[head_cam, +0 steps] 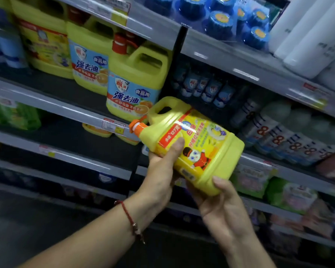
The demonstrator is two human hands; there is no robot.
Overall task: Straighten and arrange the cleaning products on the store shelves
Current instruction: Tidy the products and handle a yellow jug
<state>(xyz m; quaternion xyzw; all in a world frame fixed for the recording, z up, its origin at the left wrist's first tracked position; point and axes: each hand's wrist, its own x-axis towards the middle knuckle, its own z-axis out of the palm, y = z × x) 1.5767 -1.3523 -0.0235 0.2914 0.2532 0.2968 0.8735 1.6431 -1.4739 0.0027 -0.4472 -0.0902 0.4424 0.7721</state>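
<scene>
A yellow detergent jug (193, 144) with an orange cap and a red-and-yellow label lies tilted in front of the shelves, cap pointing left. My left hand (161, 171) grips its neck end, thumb pressed on the label. My right hand (220, 202) cups its base from below. Behind it, three more yellow jugs (132, 82) with red caps and blue labels stand upright in a row on the upper shelf (66, 111).
Blue round packs (219, 22) and white rolls (307, 35) sit on the top shelf. Small dark bottles (207, 89) and white bottles (278, 136) fill the right bay. Green packs (290, 192) lie lower right. A black divider (179, 41) separates the bays.
</scene>
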